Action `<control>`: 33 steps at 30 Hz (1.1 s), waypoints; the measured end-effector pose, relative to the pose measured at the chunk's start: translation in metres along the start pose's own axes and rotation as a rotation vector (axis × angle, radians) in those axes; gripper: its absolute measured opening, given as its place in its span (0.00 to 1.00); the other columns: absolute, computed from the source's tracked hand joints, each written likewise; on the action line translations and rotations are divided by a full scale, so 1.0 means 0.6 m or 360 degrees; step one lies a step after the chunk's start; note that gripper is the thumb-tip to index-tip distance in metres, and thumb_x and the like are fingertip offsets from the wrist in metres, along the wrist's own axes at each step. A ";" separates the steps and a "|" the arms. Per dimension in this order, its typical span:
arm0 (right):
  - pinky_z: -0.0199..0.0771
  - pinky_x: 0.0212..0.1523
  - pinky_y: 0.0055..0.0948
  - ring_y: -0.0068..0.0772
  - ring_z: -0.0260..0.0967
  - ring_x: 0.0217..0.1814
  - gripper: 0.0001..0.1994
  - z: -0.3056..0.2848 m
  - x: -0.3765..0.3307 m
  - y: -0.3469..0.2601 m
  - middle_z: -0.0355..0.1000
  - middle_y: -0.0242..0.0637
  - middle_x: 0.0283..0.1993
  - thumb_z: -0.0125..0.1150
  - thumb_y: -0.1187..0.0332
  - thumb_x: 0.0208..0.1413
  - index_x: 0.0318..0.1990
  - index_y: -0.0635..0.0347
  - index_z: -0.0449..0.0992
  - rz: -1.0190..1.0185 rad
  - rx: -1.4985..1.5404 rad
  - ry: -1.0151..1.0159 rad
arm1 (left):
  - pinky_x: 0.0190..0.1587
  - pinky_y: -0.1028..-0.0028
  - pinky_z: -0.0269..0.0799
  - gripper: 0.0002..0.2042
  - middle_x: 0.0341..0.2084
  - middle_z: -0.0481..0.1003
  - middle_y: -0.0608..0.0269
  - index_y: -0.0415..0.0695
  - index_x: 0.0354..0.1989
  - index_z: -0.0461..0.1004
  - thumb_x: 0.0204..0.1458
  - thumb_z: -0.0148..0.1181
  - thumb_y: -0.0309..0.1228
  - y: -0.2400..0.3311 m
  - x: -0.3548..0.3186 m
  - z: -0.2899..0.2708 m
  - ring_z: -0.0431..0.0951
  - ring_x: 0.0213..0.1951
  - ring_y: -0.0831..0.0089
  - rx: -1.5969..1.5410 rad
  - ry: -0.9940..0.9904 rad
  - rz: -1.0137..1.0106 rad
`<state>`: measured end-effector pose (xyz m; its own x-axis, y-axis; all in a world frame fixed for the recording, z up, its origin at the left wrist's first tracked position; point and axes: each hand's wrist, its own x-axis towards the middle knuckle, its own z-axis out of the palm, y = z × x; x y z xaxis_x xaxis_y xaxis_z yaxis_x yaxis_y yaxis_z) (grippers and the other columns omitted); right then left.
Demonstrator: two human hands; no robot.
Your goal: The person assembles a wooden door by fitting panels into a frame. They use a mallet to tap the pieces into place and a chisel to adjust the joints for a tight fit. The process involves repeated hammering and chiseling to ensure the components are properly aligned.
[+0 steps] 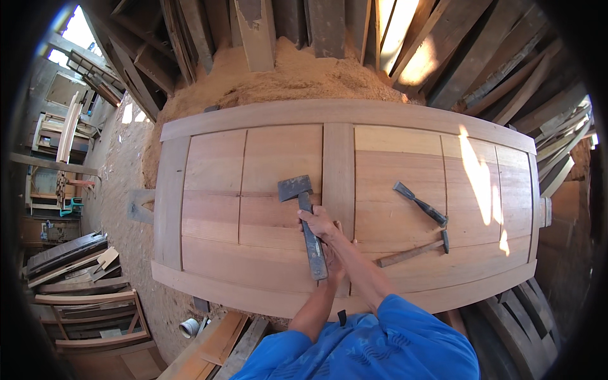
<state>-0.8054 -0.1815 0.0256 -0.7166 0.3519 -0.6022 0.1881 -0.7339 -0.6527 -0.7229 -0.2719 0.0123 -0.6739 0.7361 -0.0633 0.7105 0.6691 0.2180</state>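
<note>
A large wooden panel door (339, 142) lies flat before me. My right hand (318, 223) is closed around the upper handle of a worn grey mallet (313, 247). The mallet's blocky head points to the far side, over the door's left panels. My left hand (333, 261) is beside the lower handle, partly under my right forearm; its fingers are mostly hidden. To the right, a dark-handled chisel (428, 209) with a flat blade rests on the door. Nearer to me lies a hammer (415, 251) with a wooden handle and a small dark head.
Sawdust (297, 79) is heaped beyond the door, with timber boards (253, 35) leaning there. A curved wooden frame (95, 297) and stacked wood stand at the lower left. Planks (218, 342) and a white cup-like container (189, 327) are near my left side.
</note>
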 end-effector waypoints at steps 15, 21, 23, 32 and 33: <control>0.74 0.23 0.30 0.28 0.72 0.22 0.10 0.008 0.086 -0.017 0.73 0.35 0.27 0.61 0.68 0.66 0.36 0.64 0.71 -0.0167 0.0122 0.0300 | 0.73 0.47 0.51 0.39 0.72 0.52 0.35 0.48 0.76 0.51 0.62 0.54 0.54 0.020 0.002 -0.034 0.53 0.72 0.39 -0.0156 -0.0185 0.0036; 0.73 0.22 0.31 0.29 0.72 0.21 0.08 0.014 0.099 -0.010 0.73 0.37 0.26 0.60 0.69 0.65 0.37 0.64 0.70 -0.0182 -0.0039 0.0365 | 0.73 0.48 0.51 0.39 0.72 0.53 0.38 0.47 0.76 0.51 0.63 0.53 0.54 0.024 0.002 -0.039 0.54 0.72 0.43 -0.0157 -0.0205 0.0029; 0.73 0.23 0.30 0.29 0.71 0.21 0.07 0.010 0.093 -0.010 0.73 0.36 0.27 0.60 0.70 0.66 0.37 0.64 0.71 -0.0176 -0.0053 0.0299 | 0.73 0.49 0.51 0.39 0.72 0.53 0.39 0.46 0.76 0.51 0.63 0.53 0.55 0.025 0.003 -0.037 0.55 0.72 0.44 -0.0162 -0.0209 0.0036; 0.75 0.25 0.29 0.28 0.72 0.24 0.07 -0.003 0.094 -0.005 0.72 0.35 0.29 0.60 0.70 0.66 0.38 0.64 0.71 -0.0192 0.0053 0.0317 | 0.73 0.50 0.52 0.39 0.72 0.55 0.43 0.45 0.76 0.51 0.64 0.52 0.55 0.019 0.010 -0.043 0.56 0.72 0.49 -0.0086 -0.0228 0.0028; 0.75 0.25 0.29 0.28 0.73 0.24 0.07 -0.005 0.087 -0.011 0.72 0.35 0.29 0.60 0.70 0.66 0.38 0.64 0.71 -0.0178 0.0008 0.0293 | 0.73 0.51 0.52 0.39 0.72 0.55 0.43 0.45 0.76 0.51 0.64 0.52 0.55 0.019 0.010 -0.044 0.56 0.72 0.49 -0.0053 -0.0230 0.0023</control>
<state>-0.8420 -0.1569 -0.0028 -0.5981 0.5311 -0.6001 0.1108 -0.6868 -0.7183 -0.7243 -0.2629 0.0401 -0.6258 0.7542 -0.1988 0.7111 0.6564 0.2519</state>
